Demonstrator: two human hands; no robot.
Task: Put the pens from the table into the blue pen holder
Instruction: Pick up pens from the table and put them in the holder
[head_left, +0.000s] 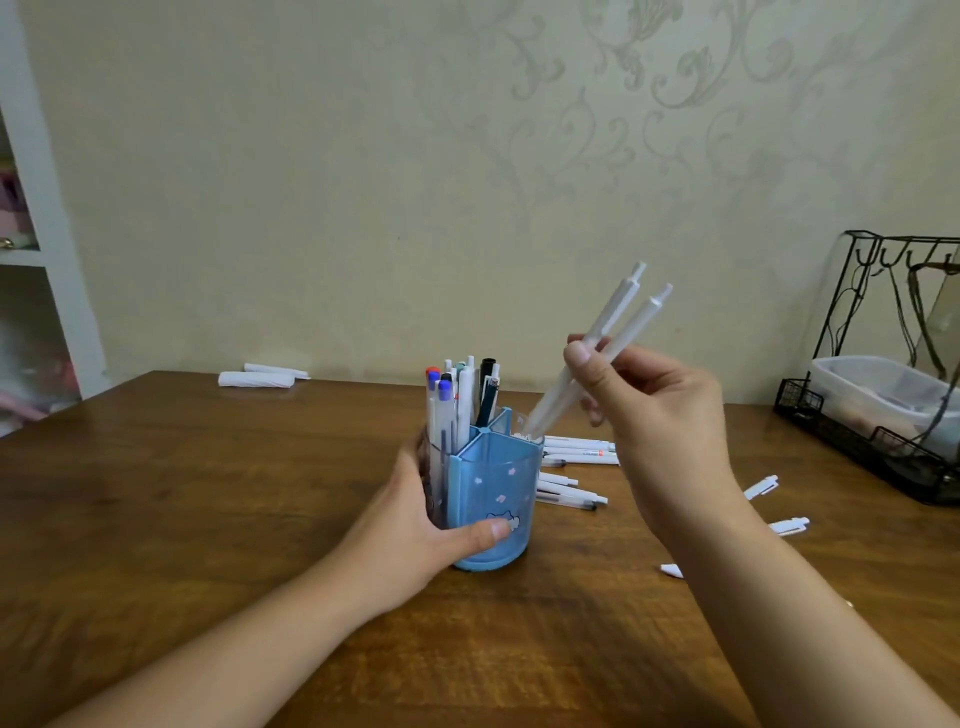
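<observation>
A translucent blue pen holder (496, 483) with dividers stands in the middle of the wooden table (208, 519). Its back-left compartment holds several upright pens (460, 395). My left hand (431, 525) grips the holder's left side, thumb across its front. My right hand (649, 410) holds two white pens (597, 353) tilted, their tips reaching down into the holder's back-right compartment. Several white pens (571, 467) lie on the table just right of the holder, and more loose pens (779, 506) lie past my right forearm.
A black wire rack (878, 441) with a clear plastic box stands at the table's right edge. Two rolled white items (260, 376) lie at the far edge by the wall. A white shelf (41, 260) stands at the left.
</observation>
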